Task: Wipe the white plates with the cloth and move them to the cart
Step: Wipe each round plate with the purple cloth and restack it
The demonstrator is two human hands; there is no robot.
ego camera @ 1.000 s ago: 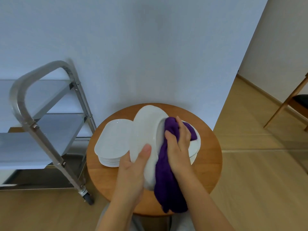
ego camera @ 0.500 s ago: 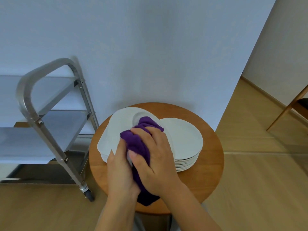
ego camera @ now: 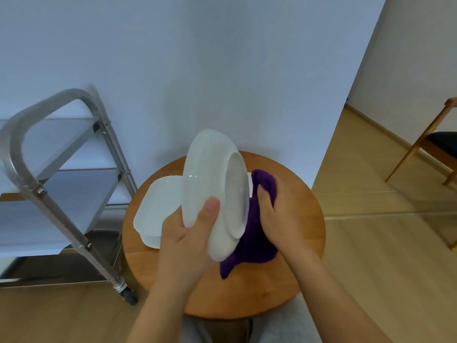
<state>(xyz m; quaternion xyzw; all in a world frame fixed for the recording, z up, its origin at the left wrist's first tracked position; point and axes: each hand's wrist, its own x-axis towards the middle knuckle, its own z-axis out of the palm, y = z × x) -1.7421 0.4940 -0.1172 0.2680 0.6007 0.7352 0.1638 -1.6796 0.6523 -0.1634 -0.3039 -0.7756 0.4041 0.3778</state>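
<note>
A steel cart (ego camera: pixel 61 174) stands left of the round wooden desk (ego camera: pixel 291 256). On the desk's left side lies a stack of white plates (ego camera: pixel 158 206). Above it, a white plate (ego camera: pixel 212 189) is held on edge, underside showing. The left hand (ego camera: pixel 188 241) grips its lower rim, thumb curled over. The right hand (ego camera: pixel 282 216) clutches the purple cloth (ego camera: pixel 254 241) against the plate's far face.

white plate (ego camera: pixel 207 184), purple cloth (ego camera: pixel 254 241), silver cart (ego camera: pixel 49 201)

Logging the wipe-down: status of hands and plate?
Left hand grips tilted white plate above table. Right hand presses purple cloth to its far face. Path to cart looks open.
</note>
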